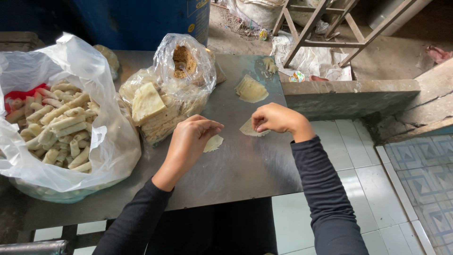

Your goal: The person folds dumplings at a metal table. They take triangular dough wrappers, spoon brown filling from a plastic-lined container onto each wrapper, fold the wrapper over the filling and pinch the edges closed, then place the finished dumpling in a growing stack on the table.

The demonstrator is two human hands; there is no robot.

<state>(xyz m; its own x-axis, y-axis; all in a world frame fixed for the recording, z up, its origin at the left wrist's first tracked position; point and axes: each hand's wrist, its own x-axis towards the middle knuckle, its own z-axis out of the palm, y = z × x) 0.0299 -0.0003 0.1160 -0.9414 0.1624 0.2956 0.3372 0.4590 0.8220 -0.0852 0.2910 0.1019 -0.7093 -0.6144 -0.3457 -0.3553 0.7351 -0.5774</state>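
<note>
My left hand [191, 141] rests on the metal table [236, 165], fingers curled over one pale wrapper piece [214, 143]. My right hand [276, 119] presses its fingertips on a second thin wrapper [247, 128] lying flat on the table. Both wrappers are partly hidden under my fingers. A small stack of folded wrappers [251, 89] lies further back on the table.
A clear bag [163, 99] of stacked wrappers with brown filling stands behind my left hand. A large plastic-lined tub [61, 123] of finished rolls sits at the left. A concrete ledge [349, 94] and tiled floor [358, 179] lie to the right.
</note>
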